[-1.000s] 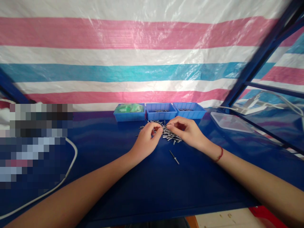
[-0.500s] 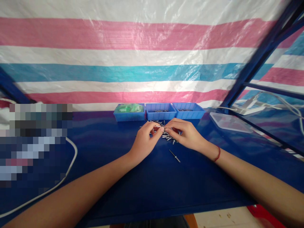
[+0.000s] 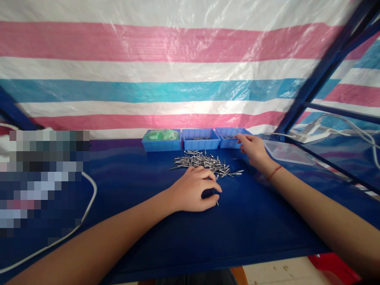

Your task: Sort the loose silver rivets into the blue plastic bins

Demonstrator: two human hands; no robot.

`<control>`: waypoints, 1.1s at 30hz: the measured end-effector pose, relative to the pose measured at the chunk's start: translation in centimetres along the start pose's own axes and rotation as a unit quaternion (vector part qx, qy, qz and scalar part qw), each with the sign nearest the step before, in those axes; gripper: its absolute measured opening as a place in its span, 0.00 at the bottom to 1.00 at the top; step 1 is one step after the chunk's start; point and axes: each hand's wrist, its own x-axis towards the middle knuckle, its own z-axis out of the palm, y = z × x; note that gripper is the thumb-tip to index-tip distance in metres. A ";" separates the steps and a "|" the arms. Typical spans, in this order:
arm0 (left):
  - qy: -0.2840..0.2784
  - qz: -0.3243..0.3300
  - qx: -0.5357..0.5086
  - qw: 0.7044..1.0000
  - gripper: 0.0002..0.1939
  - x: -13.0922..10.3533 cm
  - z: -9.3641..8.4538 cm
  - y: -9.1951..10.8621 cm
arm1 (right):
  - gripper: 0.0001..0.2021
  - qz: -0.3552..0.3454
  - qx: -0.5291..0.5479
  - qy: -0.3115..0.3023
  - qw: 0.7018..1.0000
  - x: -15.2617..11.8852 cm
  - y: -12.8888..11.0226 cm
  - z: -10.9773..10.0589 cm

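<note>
My left hand (image 3: 194, 190) rests low over the blue table, thumb and fingers apart around a single blind rivet (image 3: 217, 204), which they partly hide. Just beyond it lies a loose pile of silvery blind rivets (image 3: 204, 160). My right hand (image 3: 253, 148) reaches to the right-hand blue bin (image 3: 228, 143), its fingertips pinched together at the near right rim. A thin bit of a blind rivet (image 3: 236, 130) seems to show at those fingertips. Some rivets lie inside that bin.
The middle blue bin (image 3: 200, 145) holds rivets, and the left one (image 3: 162, 146) holds green-and-clear packets. A clear plastic lid (image 3: 289, 153) lies at right beside a power strip (image 3: 311, 132). A white cable (image 3: 94, 190) curves along the left. Blue frame posts flank the striped sheet.
My hands have parted. The right moved back and right to the right-hand bin; the left came down toward me, over the lone rivet. The pile is now uncovered.
</note>
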 end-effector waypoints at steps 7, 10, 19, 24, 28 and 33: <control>-0.011 0.022 -0.003 1.000 0.09 0.1 0.2 -0.3 | 0.11 0.008 0.013 -0.018 1.000 -0.1 -0.2 0.1; 0.020 -0.012 -0.042 0.999 0.09 0.4 0.2 -0.7 | 0.10 -0.026 0.006 -0.066 0.997 -1.4 -1.0 0.6; 0.237 -0.195 -0.229 0.924 0.07 0.9 0.5 -2.4 | 0.12 -0.221 -0.086 -0.387 0.891 -8.1 -4.4 1.7; 0.262 -0.192 -0.280 0.903 0.08 0.9 0.8 -2.6 | 0.12 -0.233 -0.092 -0.381 0.890 -8.2 -4.4 1.8; 0.282 -0.189 -0.283 0.897 0.08 0.9 0.8 -2.5 | 0.14 -0.195 -0.071 -0.403 0.891 -8.0 -4.0 2.0; 0.289 -0.175 -0.278 0.899 0.07 0.8 0.6 -2.3 | 0.13 -0.159 -0.052 -0.418 0.893 -8.1 -3.8 2.1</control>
